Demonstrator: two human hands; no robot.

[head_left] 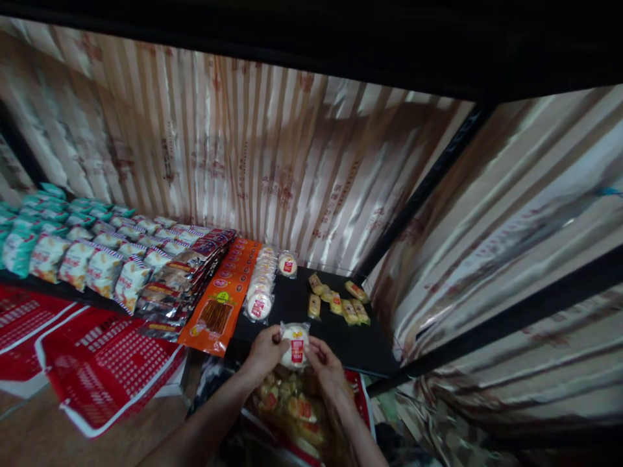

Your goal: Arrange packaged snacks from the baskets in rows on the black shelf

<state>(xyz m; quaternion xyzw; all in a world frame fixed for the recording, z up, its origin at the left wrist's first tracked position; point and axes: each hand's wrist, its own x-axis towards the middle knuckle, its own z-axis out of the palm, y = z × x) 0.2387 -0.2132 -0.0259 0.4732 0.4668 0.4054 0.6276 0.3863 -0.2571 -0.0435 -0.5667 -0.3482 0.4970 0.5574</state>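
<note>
Head view: the round pack (294,347) lay between the two hands, its printed face turned up toward the camera, just short of the shelf's near edge. Being round, it had no clear long axis. The left hand (265,355) had its grip narrowed to a pinch on the left edge; the right hand (328,368) pinched the right edge, its fingers curled close. Neither hand was nearer, as both touched the pack.

From the grip, the row (259,305) of like packs lay ahead and to the left, its long axis running away toward the curtain (272,149); the row's near end was closer to the left hand. Bare shelf (331,337) lay ahead of the right hand.

Counted: one pack in the hands, one single pack (287,264) beside the row's far end, and about seven yellow cakes (314,306) farther right. The row overlapped too much to count. So did the orange packs (221,295), the brown packs (168,292) and the white bags (104,269). Two red sheets (109,363) showed at the left. Below the hands, an open sack (366,405) held many more yellow packs (300,408), uncountable.
</note>
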